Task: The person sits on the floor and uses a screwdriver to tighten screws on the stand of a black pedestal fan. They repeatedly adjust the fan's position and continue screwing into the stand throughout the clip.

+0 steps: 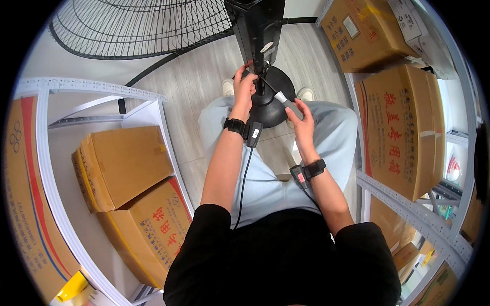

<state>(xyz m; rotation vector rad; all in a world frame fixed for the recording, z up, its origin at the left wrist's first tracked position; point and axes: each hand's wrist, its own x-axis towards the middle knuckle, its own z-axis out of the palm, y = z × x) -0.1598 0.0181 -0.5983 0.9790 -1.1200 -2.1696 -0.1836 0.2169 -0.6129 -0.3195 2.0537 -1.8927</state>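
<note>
A black floor fan stands in front of me, with a wide square column (258,35) on a round black base (268,116). My right hand (302,122) grips a screwdriver (280,98) by its grey and white handle. Its thin dark shaft runs up and left to the lower end of the column, where the tip is too small to make out. Against the left side of that lower end, my left hand (244,92) has its fingers curled closed. What lies between those fingers is hidden.
The fan's wire cage (138,30) spreads over the upper left. Shelving with cardboard boxes (132,158) rises on the left, and more shelving with a large cardboard box (398,130) on the right. Cabled wrist straps (237,126) sit on both my wrists.
</note>
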